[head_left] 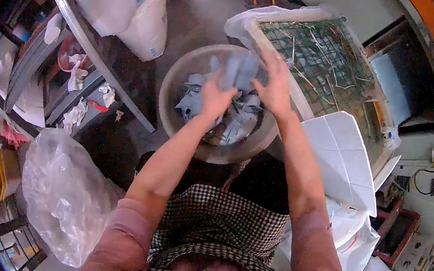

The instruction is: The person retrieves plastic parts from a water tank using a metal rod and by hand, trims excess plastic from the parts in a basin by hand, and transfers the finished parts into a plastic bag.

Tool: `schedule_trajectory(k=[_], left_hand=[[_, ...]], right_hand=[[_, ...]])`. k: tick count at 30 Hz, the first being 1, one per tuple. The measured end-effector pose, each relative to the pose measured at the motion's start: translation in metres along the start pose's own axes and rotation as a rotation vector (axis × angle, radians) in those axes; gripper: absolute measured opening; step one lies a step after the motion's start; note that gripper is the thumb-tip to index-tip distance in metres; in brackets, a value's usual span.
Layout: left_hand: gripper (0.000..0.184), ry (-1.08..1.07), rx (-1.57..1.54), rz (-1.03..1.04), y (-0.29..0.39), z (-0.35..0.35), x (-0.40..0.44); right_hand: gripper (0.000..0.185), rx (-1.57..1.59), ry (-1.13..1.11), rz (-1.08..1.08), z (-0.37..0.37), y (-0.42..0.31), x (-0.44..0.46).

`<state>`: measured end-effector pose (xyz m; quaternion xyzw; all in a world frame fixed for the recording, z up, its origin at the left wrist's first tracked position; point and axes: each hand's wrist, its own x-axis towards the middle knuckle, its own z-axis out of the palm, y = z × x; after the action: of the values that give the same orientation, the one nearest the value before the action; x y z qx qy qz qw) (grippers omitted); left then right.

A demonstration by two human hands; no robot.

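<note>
A wide grey-beige basin (pixel 174 84) in front of me holds several grey, sheet-like plastic pieces (pixel 241 125), some with cut-outs. Over its far side is a smeared light grey plastic piece (pixel 242 69), blurred by motion. My left hand (pixel 217 98) is at this piece's near left edge, thumb against it, and appears to grip it; its fingertips are partly hidden. On the piece's right, my right hand (pixel 275 86) has thumb and fingers spread apart. Whether its thumb touches the piece is unclear.
A white-lined bin with green netting (pixel 318 58) stands right of the basin. White sacks (pixel 146 24) are at the far left, beyond a metal table edge (pixel 101 64). A clear plastic bag (pixel 65 198) lies near left; white foam board (pixel 337 150) is near right.
</note>
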<state>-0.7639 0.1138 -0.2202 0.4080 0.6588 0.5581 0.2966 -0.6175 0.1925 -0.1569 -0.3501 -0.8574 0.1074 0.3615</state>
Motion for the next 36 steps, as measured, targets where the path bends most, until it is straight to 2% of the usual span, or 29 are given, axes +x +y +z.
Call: schedule_trajectory(k=[1, 2, 4, 5, 6, 8, 10, 11, 12, 13, 14, 16, 18, 20, 21, 22, 24, 25, 26, 27, 28, 29, 30, 31, 32, 34, 35, 36], left_hand=[[0.05, 0.085, -0.306, -0.086, 0.013, -0.004, 0.001], [0.05, 0.084, -0.298, -0.095, 0.003, -0.009, 0.005], [0.041, 0.167, -0.396, -0.235, -0.024, -0.024, 0.023], [0.032, 0.256, -0.351, -0.47, -0.032, -0.027, 0.02], [0.032, 0.273, -0.36, -0.458, -0.028, -0.033, 0.024], [0.028, 0.228, -1.049, -0.518, -0.021, -0.055, 0.024], [0.027, 0.259, -0.634, -0.292, 0.008, -0.082, 0.021], [0.028, 0.26, -0.449, -0.171, 0.02, -0.101, 0.016], [0.034, 0.332, -0.227, -0.149, 0.05, -0.126, -0.002], [0.042, 0.352, -0.045, -0.197, 0.059, -0.168, -0.017], [0.051, 0.435, -0.005, -0.167, 0.106, -0.193, -0.053], [0.048, 0.635, 0.255, 0.051, 0.12, -0.278, -0.115], [0.05, 0.846, 0.649, 0.179, 0.143, -0.354, -0.189], [0.058, 1.011, 1.196, 0.239, 0.139, -0.44, -0.263], [0.057, 1.052, 1.286, 0.182, 0.134, -0.476, -0.296], [0.055, 1.096, 1.374, 0.121, 0.13, -0.5, -0.325], [0.056, 1.206, 1.16, -0.256, 0.116, -0.527, -0.367], [0.058, 1.197, 1.136, -0.273, 0.085, -0.569, -0.397], [0.06, 1.187, 1.113, -0.29, 0.055, -0.61, -0.425], [0.063, 1.178, 1.089, -0.308, 0.027, -0.648, -0.453], [0.06, 1.169, 1.103, -0.438, 0.016, -0.667, -0.466], [0.058, 1.145, 1.155, -0.602, 0.011, -0.673, -0.466], [0.056, 1.11, 1.229, -0.757, 0.009, -0.678, -0.461], [0.054, 1.063, 1.313, -0.853, 0.01, -0.678, -0.449], [0.051, 1.01, 1.394, -0.877, 0.013, -0.669, -0.428], [0.047, 0.9, 1.479, -0.701, 0.021, -0.638, -0.365], [0.045, 0.827, 1.478, -0.565, 0.025, -0.609, -0.324], [0.043, 0.738, 1.429, -0.422, 0.029, -0.57, -0.281]], right_hand=[[0.065, 0.012, 0.128, -0.045, -0.004, 0.002, 0.003], [0.065, 0.018, 0.124, -0.036, -0.004, 0.005, 0.003], [0.062, -0.028, 0.269, 0.111, -0.005, 0.011, 0.006], [0.061, 0.029, 0.203, 0.19, 0.002, 0.02, 0.003], [0.061, 0.036, 0.205, 0.169, 0.008, 0.028, 0.001], [0.059, -0.032, 0.082, 0.194, 0.021, 0.037, -0.014], [0.054, -0.006, 0.073, 0.155, 0.033, 0.051, -0.024], [0.05, -0.068, 0.042, 0.214, 0.04, 0.06, -0.03], [0.047, -0.13, 0.013, 0.271, 0.043, 0.065, -0.031], [0.043, -0.021, -0.116, 0.429, 0.038, 0.059, -0.031], [0.043, -0.006, -0.117, 0.425, 0.039, 0.061, -0.033], [0.039, -0.11, -0.323, 0.305, 0.049, 0.07, -0.046], [0.037, -0.108, -0.366, 0.304, 0.056, 0.068, -0.051], [0.036, -0.098, -0.615, 0.281, 0.068, 0.07, -0.051], [0.036, -0.208, -0.665, 0.158, 0.076, 0.065, -0.052], [0.036, -0.204, -0.672, 0.158, 0.086, 0.061, -0.055], [0.035, -0.298, -1.119, 0.078, 0.111, 0.056, -0.061], [0.044, -0.459, -1.355, 0.025, 0.121, 0.042, -0.056], [0.044, -0.46, -1.36, 0.025, 0.133, 0.044, -0.062], [0.053, -0.406, -1.326, 0.003, 0.15, 0.049, -0.078], [0.063, -0.35, -1.295, -0.013, 0.168, 0.054, -0.094], [0.063, -0.344, -1.3, -0.009, 0.187, 0.056, -0.111], [0.069, -0.338, -1.182, -0.023, 0.207, 0.054, -0.128], [0.076, -0.331, -1.064, -0.034, 0.226, 0.053, -0.143], [0.076, -0.323, -1.068, -0.025, 0.24, 0.05, -0.157], [0.079, -0.464, -0.607, -0.206, 0.268, 0.049, -0.181], [0.079, -0.457, -0.617, -0.195, 0.284, 0.052, -0.187], [0.074, -0.352, -0.528, -0.187, 0.295, 0.055, -0.193]])
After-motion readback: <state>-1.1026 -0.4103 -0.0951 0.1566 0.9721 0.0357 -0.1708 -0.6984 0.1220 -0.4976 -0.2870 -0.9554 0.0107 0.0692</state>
